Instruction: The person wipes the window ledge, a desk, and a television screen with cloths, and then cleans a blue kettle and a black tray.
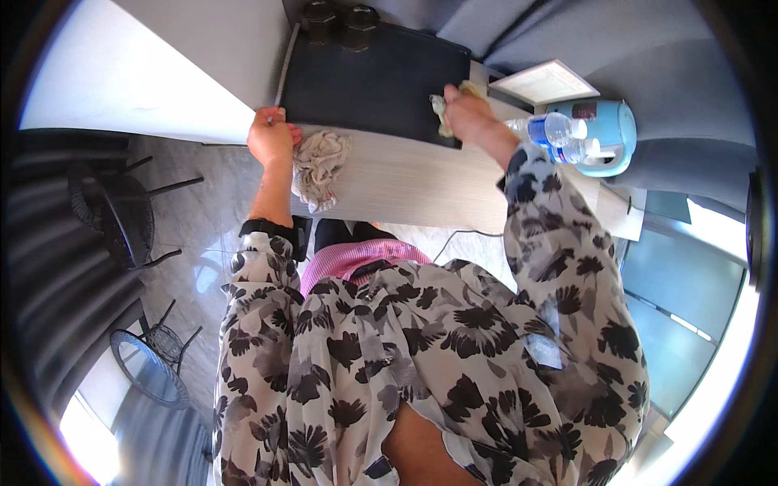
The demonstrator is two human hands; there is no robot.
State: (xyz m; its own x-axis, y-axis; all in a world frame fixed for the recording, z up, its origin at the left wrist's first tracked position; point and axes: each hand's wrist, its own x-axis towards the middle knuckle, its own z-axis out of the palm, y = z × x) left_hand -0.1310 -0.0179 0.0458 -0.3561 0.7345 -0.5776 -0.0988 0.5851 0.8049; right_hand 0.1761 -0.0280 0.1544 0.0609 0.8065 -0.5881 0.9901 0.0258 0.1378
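Observation:
A black rectangular tray (371, 79) lies on a pale wood-grain cabinet top (419, 176). My left hand (271, 138) is at its near left corner, fingers curled on the edge. A pale yellowish cloth (439, 115) is bunched in my right hand (473, 118), which presses over the tray's right edge. Part of that cloth is hidden beneath the hand. Just right of my left hand, a crumpled beige cloth (321, 167) rests at the cabinet's front.
Two dark glass cups (358, 27) stand at the tray's back left. Clear plastic bottles (562, 129), a light-blue jug (620, 130) and a framed card (544, 84) are on the right. A white panel (152, 73) borders the left side. Black chairs (124, 212) stand on the tiled floor.

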